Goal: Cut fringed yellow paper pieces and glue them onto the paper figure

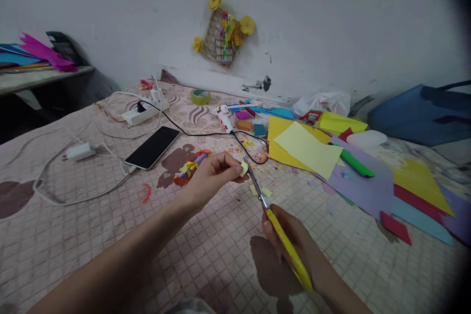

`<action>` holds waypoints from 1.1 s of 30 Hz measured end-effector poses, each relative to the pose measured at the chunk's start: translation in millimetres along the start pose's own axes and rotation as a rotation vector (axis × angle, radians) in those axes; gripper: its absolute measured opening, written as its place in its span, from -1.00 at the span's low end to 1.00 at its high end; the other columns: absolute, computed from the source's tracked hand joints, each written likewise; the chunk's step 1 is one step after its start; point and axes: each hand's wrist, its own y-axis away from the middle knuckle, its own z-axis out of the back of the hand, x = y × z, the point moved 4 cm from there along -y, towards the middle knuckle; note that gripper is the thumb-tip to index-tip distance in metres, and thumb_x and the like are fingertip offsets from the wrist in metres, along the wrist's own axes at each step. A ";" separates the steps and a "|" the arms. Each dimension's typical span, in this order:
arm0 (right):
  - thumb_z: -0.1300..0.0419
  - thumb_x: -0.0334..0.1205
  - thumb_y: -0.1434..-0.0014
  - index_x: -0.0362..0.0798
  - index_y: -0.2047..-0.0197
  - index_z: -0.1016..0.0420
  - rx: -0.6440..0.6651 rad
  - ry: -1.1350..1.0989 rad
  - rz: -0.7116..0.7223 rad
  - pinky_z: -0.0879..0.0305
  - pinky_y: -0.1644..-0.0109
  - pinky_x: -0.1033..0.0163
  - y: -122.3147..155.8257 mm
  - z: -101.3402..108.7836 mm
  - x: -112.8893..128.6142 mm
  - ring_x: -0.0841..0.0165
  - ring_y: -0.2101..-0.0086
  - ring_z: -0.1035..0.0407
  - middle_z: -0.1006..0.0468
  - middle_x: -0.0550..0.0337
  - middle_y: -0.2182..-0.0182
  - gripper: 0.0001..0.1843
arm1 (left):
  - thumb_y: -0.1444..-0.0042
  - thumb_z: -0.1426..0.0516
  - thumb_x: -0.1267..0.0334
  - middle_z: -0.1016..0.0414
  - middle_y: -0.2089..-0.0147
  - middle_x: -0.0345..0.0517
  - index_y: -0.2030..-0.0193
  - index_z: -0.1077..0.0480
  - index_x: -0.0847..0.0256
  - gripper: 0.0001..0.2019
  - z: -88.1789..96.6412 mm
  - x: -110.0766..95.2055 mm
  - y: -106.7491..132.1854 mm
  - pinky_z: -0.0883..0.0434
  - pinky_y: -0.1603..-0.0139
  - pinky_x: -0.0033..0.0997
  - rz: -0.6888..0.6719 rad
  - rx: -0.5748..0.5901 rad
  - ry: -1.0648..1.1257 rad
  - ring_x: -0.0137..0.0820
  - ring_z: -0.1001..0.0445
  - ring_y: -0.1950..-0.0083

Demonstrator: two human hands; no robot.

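Between thumb and fingers, my left hand (217,174) pinches a small piece of pale yellow paper (244,169). My right hand (290,228) is closed round the yellow handle of a pair of scissors (270,211). Their blades point up and away from me, and the tips lie right beside the paper piece; whether they touch it I cannot tell. Below the blades, small pale yellow paper cuttings (265,191) rest on the table. Just behind my left hand lies a little bundle of purple, yellow and orange paper (191,168).
A phone (152,147) with cables and a white power strip (145,113) occupy the left. Further back are a tape roll (200,96) and a glue gun (224,118) with a black cord. Coloured paper sheets (362,181) and a green cutter (356,164) spread over the right.
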 end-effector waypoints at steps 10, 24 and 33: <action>-0.08 0.16 -0.09 -0.01 0.51 -0.13 0.030 -0.145 -0.047 -0.01 0.64 0.39 0.0 -2.4 1.8 0.52 0.66 -0.02 -0.13 0.38 0.66 -0.58 | -0.01 -0.20 0.29 -0.45 0.43 -0.21 0.45 -0.33 0.27 -0.86 -0.3 1.0 0.0 -0.38 0.25 -0.46 -0.015 -0.001 -0.032 -0.52 -0.43 0.38; -0.14 0.22 -0.03 -0.03 0.45 -0.18 -0.109 -0.429 -0.012 -0.15 0.62 0.37 -9.2 3.7 -8.1 0.51 0.68 -0.12 -0.19 0.41 0.69 -0.54 | -0.02 -0.20 0.24 -0.41 0.51 -0.21 0.44 -0.34 0.29 -0.83 -13.9 10.3 9.1 -0.32 0.35 -0.48 0.126 0.086 -0.099 -0.51 -0.39 0.45; -0.21 -0.02 -0.07 -0.04 0.33 -0.24 -0.222 -0.517 0.044 -0.13 0.60 0.39 -9.6 11.1 -10.9 0.51 0.65 -0.14 -0.23 0.41 0.63 -0.71 | -0.01 -0.20 0.21 -0.38 0.52 -0.23 0.44 -0.33 0.30 -0.80 -33.1 24.3 20.4 -0.25 0.44 -0.52 0.249 0.275 -0.143 -0.55 -0.32 0.50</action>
